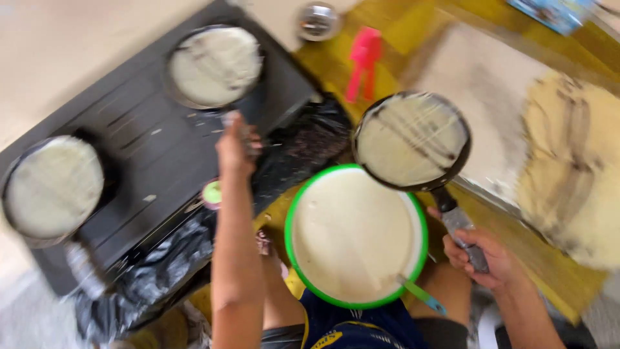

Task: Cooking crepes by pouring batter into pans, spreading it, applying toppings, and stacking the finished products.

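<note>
The right hand (481, 258) is gripping the handle of a dark frying pan (411, 140), fingers (460, 253) wrapped fully around it, and is holding the pan in the air just beyond the far right rim of a green-rimmed bowl of pale batter (355, 236). A thin coat of batter is covering the pan's floor, with a few dark streaks showing through. To do this well, the pan needs tilting and rolling steadily so the batter is closing those bare streaks, and it is best kept over the bowl so drips fall back in.

The left hand (234, 150) is reaching far to the handle of another pan (215, 66) on the black stove (145, 152); blur is hiding how tightly the fingers are closing on it. A 3rd coated pan (53, 187) is sitting at the stove's left. A ladle handle (421, 295) is leaning at the bowl's near rim, and finished pancakes (571, 168) are lying stacked at the right.
</note>
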